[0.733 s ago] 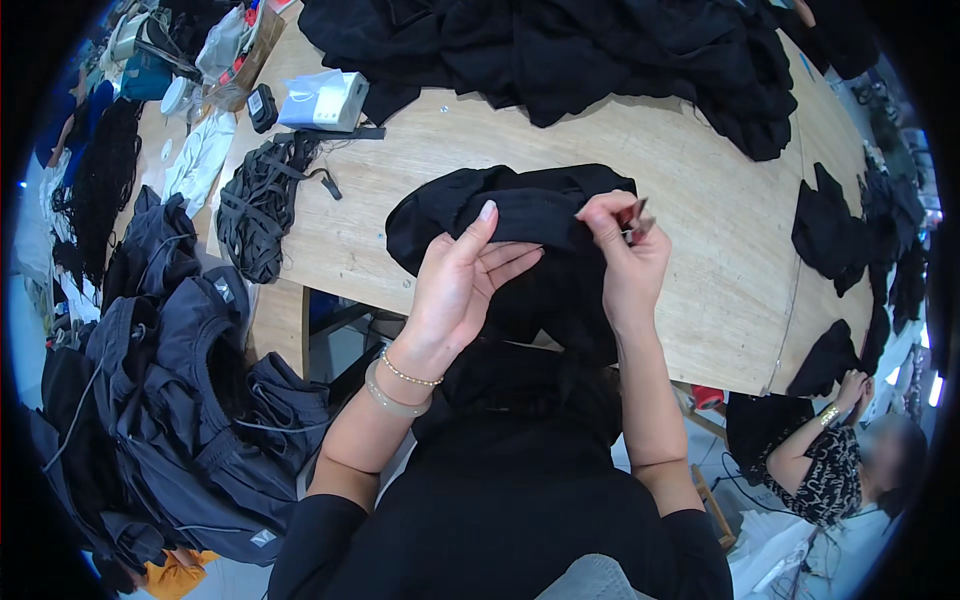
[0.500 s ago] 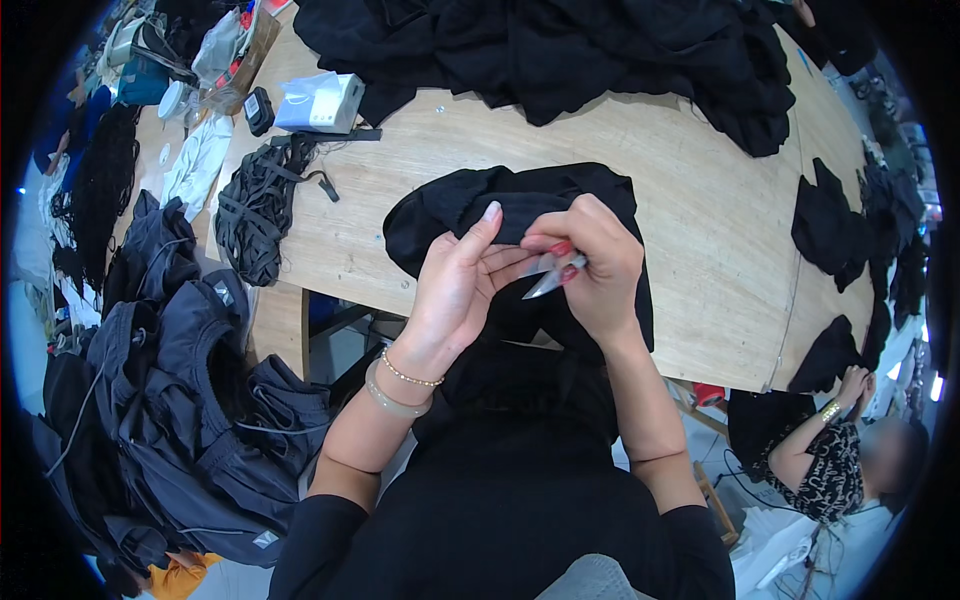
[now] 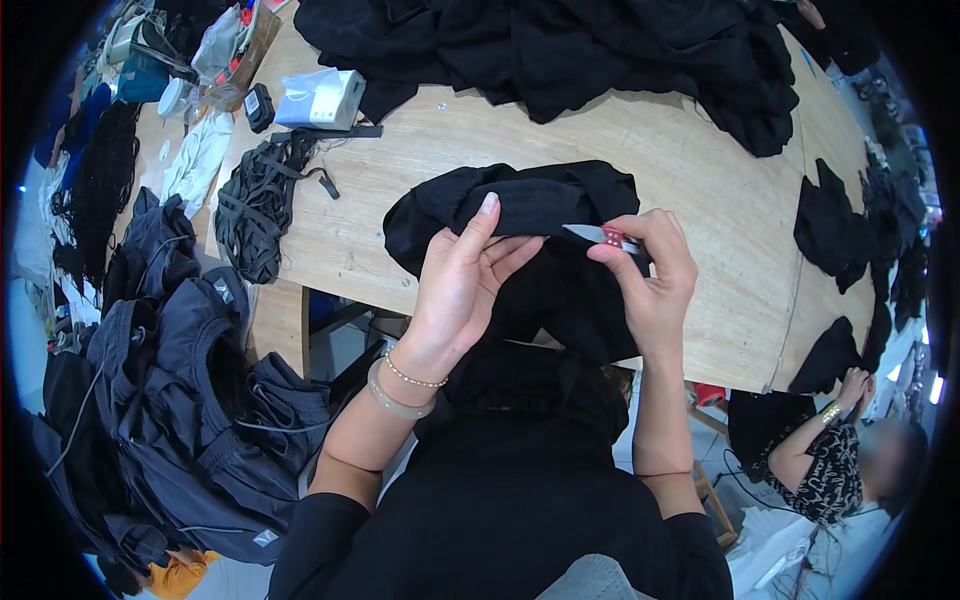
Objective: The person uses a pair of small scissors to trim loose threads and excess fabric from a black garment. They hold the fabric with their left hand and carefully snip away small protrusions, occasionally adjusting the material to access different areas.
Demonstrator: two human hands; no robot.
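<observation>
A black garment (image 3: 580, 300) lies bunched at the table's near edge and hangs down toward my lap. A flat folded band of it faces up. My left hand (image 3: 460, 275) has this band's edge between its thumb, which lies on top, and its loosely bent fingers. To the right, my right hand (image 3: 660, 275) pinches small thread snips (image 3: 585, 233) with a red, white-dotted part at the grip. The pale blades point left, over the garment and a little apart from my left fingertips. Part of the snips is hidden by my right fingers.
Dark garments (image 3: 200, 400) are heaped at the left. A tangle of grey straps (image 3: 255, 210) and a tissue pack (image 3: 320, 100) lie on the wooden table (image 3: 720, 240). Black cloth (image 3: 560, 50) covers the far side. Another person (image 3: 815, 470) sits at the right.
My right hand has moved right, away from my left fingers, taking the snips with it; the blades now point left. My left hand has barely moved.
</observation>
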